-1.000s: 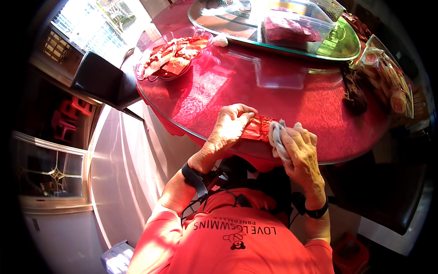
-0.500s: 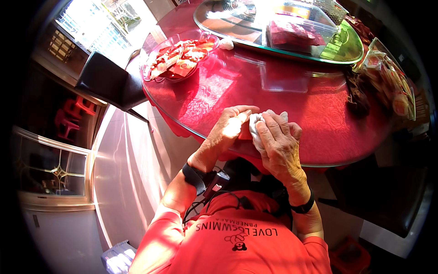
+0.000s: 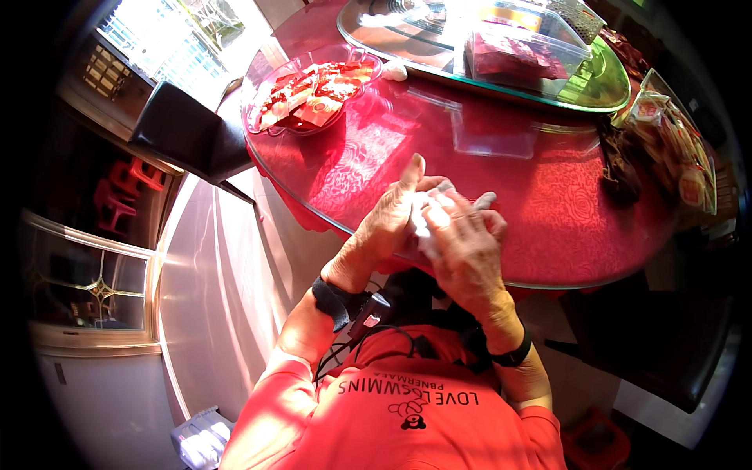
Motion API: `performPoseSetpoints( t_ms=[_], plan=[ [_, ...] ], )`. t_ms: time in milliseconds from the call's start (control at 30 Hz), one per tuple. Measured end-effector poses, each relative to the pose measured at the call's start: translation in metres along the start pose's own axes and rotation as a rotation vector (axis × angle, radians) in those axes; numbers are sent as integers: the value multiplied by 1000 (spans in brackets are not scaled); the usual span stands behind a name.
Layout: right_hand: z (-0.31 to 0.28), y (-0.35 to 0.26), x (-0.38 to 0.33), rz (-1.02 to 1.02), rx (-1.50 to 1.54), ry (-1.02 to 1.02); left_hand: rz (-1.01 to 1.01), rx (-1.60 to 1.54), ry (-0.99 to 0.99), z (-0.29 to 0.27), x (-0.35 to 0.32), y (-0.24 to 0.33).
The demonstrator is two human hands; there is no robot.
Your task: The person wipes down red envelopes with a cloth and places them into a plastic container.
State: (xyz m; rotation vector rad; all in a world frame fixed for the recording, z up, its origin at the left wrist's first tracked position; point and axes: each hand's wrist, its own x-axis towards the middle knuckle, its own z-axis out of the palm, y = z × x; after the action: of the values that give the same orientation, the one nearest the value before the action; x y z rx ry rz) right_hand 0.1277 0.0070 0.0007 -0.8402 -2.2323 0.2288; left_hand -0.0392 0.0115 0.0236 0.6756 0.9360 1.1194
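White crumpled cloth [image 3: 423, 223] sits bunched between both hands, held just above the near rim of the round red bench [image 3: 548, 211]; the left hand [image 3: 392, 223] cups it from the left side, thumb raised and pointing up, palm turned inward against the wad; the right hand [image 3: 462, 243] lies over it from the right and above, fingers curled down across the top, so that only a small pale patch shows between the two; each grip is pressed together on the cloth, the two hands touching one another around it; whether anything else lies inside the wad cannot be told, since the fingers hide most of it; a dark band circles each wrist, and a cable runs from the left one down toward the orange shirt [image 3: 407, 415]; farther out on the bench, well apart from the hands, a clear lobed dish [image 3: 270, 94] holds red and gold packets at the left; a clear shallow tray [image 3: 489, 133] rests near the middle; a green-edged glass turntable [image 3: 603, 86] carries a clear box of dark red packets [image 3: 517, 55] at the far side; a bag of wrapped sweets [image 3: 674, 141] lies at the right edge beside a dark bundle [image 3: 619, 168]; a black chair [image 3: 180, 133] stands to the left of the bench
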Motion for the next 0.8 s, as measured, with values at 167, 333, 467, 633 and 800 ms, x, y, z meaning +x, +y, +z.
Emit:
performPoseSetpoints(
  t_ms=[167, 333, 467, 633, 800],
  plan=[
    [-7, 3, 2, -104, 72, -62, 161, 251, -87, -10, 4, -5],
    [-15, 9, -2, -175, 221, -115, -41, 320, -115, -2, 5, 3],
    [-20, 11, -2, -211, 360, -146, 83, 474, -61, 15, -5, 9],
    [-34, 10, -11, -205, 362, -183, 103, 494, -4, 7, 2, -2],
    [-68, 25, -34, -87, 428, -197, 96, 362, -3, 0, 8, -13]
  ],
)
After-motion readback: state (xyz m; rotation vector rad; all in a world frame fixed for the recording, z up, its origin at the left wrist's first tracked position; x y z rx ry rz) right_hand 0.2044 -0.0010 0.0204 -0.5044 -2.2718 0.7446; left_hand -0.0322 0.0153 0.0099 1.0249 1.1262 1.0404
